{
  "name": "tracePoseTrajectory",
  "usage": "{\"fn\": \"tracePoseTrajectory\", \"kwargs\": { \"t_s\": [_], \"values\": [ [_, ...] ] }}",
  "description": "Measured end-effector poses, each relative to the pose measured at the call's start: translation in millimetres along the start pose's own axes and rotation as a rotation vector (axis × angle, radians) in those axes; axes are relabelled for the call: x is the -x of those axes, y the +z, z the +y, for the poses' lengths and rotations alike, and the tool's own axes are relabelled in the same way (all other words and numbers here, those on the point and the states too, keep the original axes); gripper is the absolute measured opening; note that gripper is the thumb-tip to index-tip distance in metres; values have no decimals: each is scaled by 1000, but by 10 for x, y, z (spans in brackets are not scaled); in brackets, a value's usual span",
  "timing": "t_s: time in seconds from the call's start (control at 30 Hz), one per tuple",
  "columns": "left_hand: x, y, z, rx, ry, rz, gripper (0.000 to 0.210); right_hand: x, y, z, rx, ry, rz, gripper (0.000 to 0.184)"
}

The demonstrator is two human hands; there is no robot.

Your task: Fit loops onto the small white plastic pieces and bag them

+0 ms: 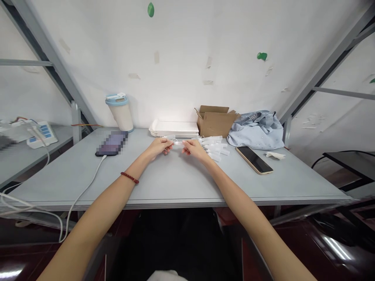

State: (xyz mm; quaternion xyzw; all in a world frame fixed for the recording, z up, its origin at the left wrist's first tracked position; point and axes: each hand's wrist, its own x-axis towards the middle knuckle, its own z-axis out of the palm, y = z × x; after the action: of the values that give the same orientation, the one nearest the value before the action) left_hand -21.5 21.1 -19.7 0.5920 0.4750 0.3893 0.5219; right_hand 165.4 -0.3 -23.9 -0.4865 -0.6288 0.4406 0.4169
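Observation:
A small white piece with a thin loop point(177, 143) is stretched between my two hands above the table. The fingertips of my left hand point(161, 147) pinch its left end. My right hand point(192, 149) pinches the right end between thumb and fingers. What exactly the piece is, I cannot make out at this size. Several white translucent packets point(216, 147) lie in a loose pile just right of my right hand. Behind my hands sits a stack of white trays point(175, 128).
An open cardboard box point(215, 123) and a light blue cloth point(258, 130) stand at the back right. A phone point(254, 160) and a crumpled tissue point(275, 155) lie right. On the left are a cup point(121, 113), another phone point(113, 143) and its white cable point(88, 189).

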Motion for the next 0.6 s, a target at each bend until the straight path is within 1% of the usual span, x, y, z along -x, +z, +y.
{"fn": "tracePoseTrajectory", "kwargs": {
  "t_s": [0.2,0.4,0.6],
  "values": [
    [7,13,-4,-6,-6,-17,28,20,-18,11,42,-76,-2,22],
    [-3,11,-12,14,-9,-11,26,19,-39,48,79,-122,-28,26],
    [10,26,16,24,-13,8,26,15,-23,34,28,-74,-9,25]
  ]
}}
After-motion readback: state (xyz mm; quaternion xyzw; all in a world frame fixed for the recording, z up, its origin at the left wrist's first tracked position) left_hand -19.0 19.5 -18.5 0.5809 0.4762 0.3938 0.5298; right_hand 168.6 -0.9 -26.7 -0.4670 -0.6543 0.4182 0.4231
